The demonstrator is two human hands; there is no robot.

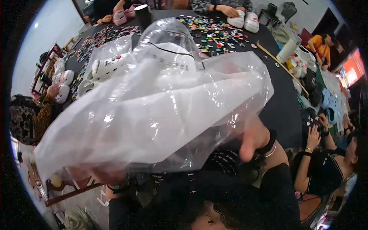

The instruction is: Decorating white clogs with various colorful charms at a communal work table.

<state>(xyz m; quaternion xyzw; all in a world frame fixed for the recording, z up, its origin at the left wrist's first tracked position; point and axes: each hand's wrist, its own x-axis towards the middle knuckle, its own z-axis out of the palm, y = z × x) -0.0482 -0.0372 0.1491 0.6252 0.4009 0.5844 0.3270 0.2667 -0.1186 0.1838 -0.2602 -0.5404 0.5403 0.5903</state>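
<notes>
A large clear plastic bag (226, 99) with a white sheet (153, 111) inside spreads in front of me, above the dark table. My right hand (253, 136) is closed on its right side, thumb in front and the other fingers hidden by the plastic. Low on the left, my left hand (109, 173) is at the bag's bottom edge, blurred and partly covered, so its fingers do not show. Just beyond the bag's left part lies a white clog (109, 67) with small charms on it.
Many small colourful charms (218, 34) are scattered over the dark table (281, 111). A black cup (143, 17), a wooden stick (281, 67) and a pale bottle (288, 50) stand or lie around. White clogs (63, 82) are at the left. Other people's hands (230, 10) work across the table and at right.
</notes>
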